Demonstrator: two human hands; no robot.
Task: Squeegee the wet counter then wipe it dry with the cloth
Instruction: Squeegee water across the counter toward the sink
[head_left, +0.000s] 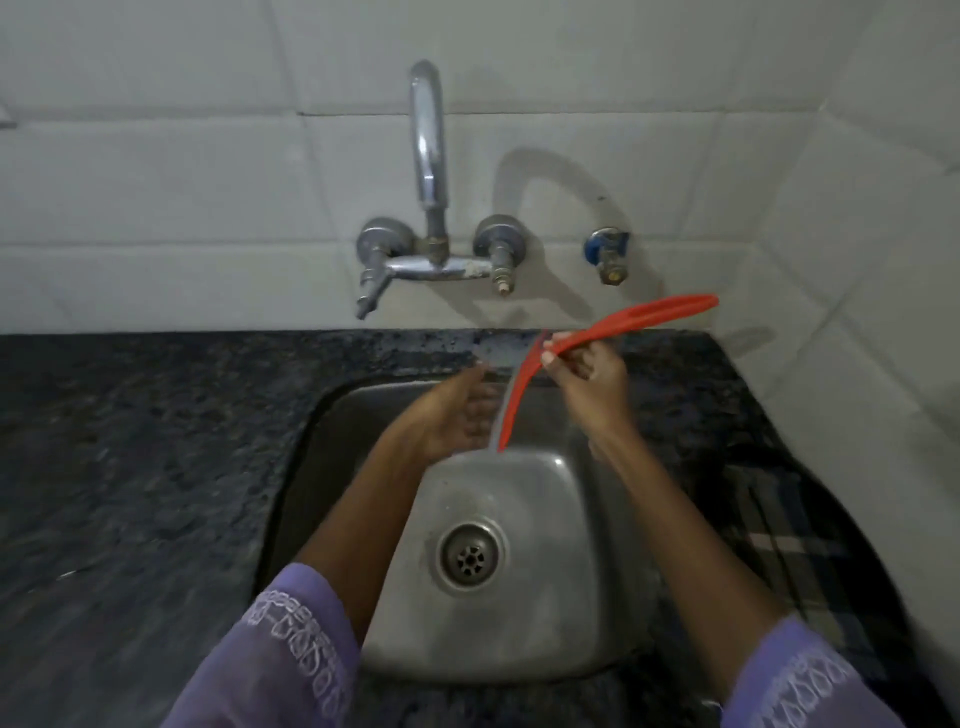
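Observation:
A red plastic squeegee (639, 318) with a grey rubber edge is held over the back of the steel sink (566, 493), its blade hanging down and its handle pointing right. My right hand (584, 376) grips it where handle meets blade. My left hand (457, 415) is open beside the blade, palm turned toward the grey edge; whether it touches is unclear. The dark speckled granite counter (130, 467) surrounds the sink. A dark checked cloth (779, 525) lies on the counter to the right of the sink.
A chrome wall tap (428, 171) with two valves rises behind the sink, and a small blue-handled valve (605, 252) sits to its right. White tiled walls close the back and the right side. The sink drain (470, 558) is in the basin's middle.

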